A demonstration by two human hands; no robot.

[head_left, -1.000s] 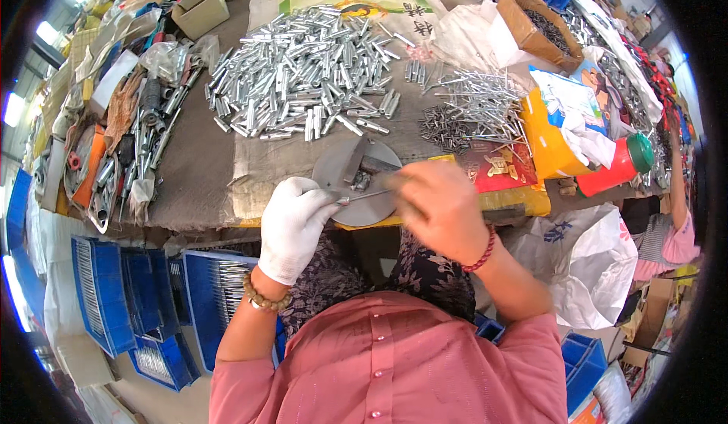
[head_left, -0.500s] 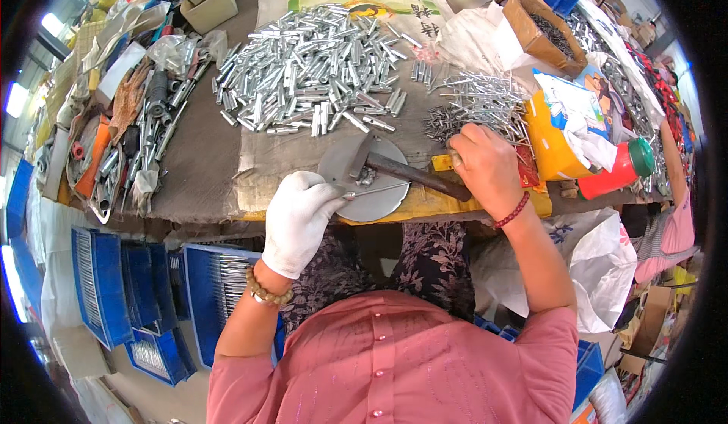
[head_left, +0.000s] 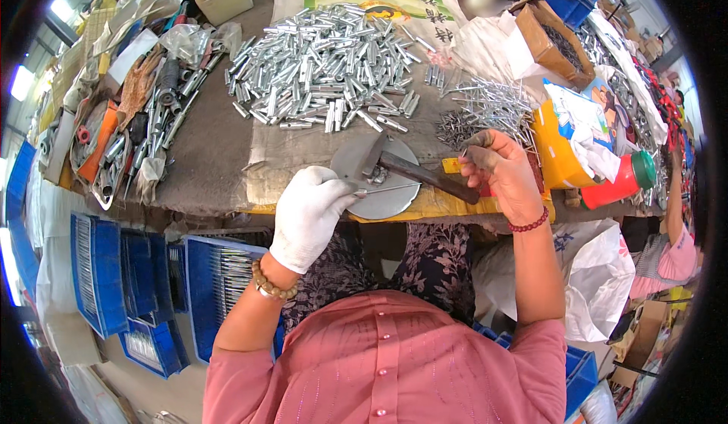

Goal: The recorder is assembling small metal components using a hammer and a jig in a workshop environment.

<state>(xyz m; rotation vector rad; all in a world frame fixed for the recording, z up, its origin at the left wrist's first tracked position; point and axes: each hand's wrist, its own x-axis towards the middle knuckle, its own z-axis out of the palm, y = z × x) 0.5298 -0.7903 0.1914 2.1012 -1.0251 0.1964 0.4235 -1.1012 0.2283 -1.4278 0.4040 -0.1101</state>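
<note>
My left hand point(head_left: 315, 215), in a white glove, pinches a thin metal rod point(head_left: 394, 187) that points right over a round grey metal plate point(head_left: 383, 208). A hammer point(head_left: 425, 175) lies across the plate, its head on the plate and its wooden handle toward my right hand. Small metal bits point(head_left: 377, 174) sit beside the hammer head. My bare right hand point(head_left: 502, 178) is raised just past the handle's end, thumb and fingers bent together; whatever is between them is too small to make out. Near it lie small dark pins point(head_left: 455, 126) and a heap of thin silvery rods point(head_left: 497, 106).
A large heap of silvery metal tubes point(head_left: 322, 68) covers the bench's middle. Tools point(head_left: 155, 106) crowd the left. At right stand a yellow container point(head_left: 557, 140), a red jar with green lid point(head_left: 618, 181) and a cardboard box point(head_left: 557, 41). Blue bins point(head_left: 201, 295) stand below. Another person point(head_left: 671, 250) is far right.
My right hand has turned and drawn slightly right from the dark pins, its fingers now facing left. My left hand keeps the rod over the plate. The whole view has shifted a little.
</note>
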